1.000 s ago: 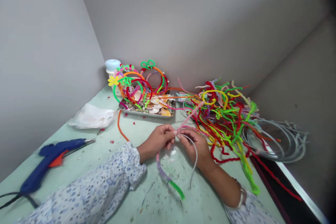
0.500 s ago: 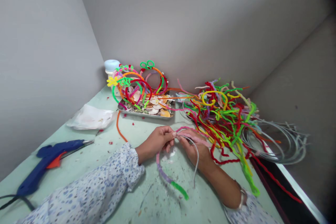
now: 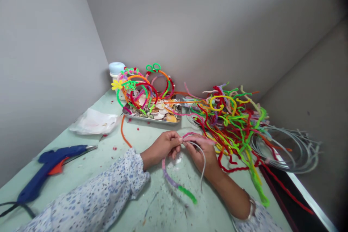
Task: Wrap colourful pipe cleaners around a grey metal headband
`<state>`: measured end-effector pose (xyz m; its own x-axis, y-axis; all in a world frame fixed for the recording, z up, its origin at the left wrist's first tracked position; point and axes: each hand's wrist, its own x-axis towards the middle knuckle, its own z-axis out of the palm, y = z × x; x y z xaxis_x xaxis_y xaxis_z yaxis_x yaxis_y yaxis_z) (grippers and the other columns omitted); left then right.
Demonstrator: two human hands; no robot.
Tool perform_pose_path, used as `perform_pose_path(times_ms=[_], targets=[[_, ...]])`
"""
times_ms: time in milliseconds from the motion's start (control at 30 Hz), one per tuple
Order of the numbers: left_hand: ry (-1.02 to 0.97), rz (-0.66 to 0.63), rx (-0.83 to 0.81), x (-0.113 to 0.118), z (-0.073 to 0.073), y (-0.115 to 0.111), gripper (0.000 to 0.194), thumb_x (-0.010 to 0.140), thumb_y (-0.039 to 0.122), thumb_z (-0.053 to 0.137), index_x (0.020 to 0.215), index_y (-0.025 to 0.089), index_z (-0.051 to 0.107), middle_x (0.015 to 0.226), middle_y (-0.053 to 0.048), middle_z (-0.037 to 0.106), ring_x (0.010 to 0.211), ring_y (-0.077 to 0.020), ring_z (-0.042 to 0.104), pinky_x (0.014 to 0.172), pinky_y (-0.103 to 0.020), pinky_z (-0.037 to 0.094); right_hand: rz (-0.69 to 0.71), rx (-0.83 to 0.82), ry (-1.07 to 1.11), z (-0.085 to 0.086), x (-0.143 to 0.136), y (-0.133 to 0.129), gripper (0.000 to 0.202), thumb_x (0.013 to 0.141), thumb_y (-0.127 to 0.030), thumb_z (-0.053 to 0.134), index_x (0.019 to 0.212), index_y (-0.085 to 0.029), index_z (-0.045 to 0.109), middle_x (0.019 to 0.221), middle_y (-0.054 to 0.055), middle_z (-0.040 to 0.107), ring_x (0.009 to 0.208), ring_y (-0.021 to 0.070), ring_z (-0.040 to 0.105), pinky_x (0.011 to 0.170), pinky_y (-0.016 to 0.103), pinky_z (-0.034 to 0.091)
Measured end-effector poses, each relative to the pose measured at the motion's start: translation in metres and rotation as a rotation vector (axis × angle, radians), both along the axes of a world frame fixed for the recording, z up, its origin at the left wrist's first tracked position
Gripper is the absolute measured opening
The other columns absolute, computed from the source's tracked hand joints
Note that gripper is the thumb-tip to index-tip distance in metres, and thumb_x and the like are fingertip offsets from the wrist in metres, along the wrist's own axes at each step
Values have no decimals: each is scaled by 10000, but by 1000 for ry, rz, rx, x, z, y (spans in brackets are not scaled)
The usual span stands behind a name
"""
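Left hand (image 3: 169, 145) and right hand (image 3: 204, 152) pinch a part-wrapped wire (image 3: 204, 161) — a tray (image 3: 152, 120) at eleven o'clock, a glue gun (image 3: 50, 165) at nine.

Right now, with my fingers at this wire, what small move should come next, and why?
I'd probably wind the light pink strand another turn around the grey wire: the wire curving over your right hand is bare, while the length below your left hand appears covered in pink, purple and green fuzz.
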<state>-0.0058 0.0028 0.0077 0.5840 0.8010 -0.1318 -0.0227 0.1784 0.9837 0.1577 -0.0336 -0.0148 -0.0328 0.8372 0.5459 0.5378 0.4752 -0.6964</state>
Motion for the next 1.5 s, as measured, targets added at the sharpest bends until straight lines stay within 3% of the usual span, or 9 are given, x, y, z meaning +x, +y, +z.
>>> perform_pose_path(times_ms=[300,733,1167,1500], targets=[[28,-21,-11,-1,-4,2,313,769,453,558,745,146,505,526,42,520,343,-49,431,321,-160,255,27,-3,-26,5,0,-1,87,830,-203,556,831,-211,642,786,33,650,745,176,603,682,293,477],[62,-84,-94,-1,5,3,323,728,457,602,734,153,491,523,45,514,341,-49,428,332,-160,273,115,3,-32,6,6,-2,94,840,-191,543,852,-215,633,818,38,641,772,175,602,698,296,479],[20,-149,-158,-4,6,7,303,731,426,625,726,144,516,515,42,513,346,-46,425,357,-179,301,107,-13,42,-2,6,-1,76,824,-224,581,867,-218,644,831,44,647,775,181,612,691,299,497],[28,-196,-182,-7,8,7,261,758,390,617,734,144,534,509,47,507,325,-42,411,331,-168,268,199,-124,87,-2,6,-4,83,853,-236,544,872,-222,624,827,28,625,778,159,604,694,267,490]])
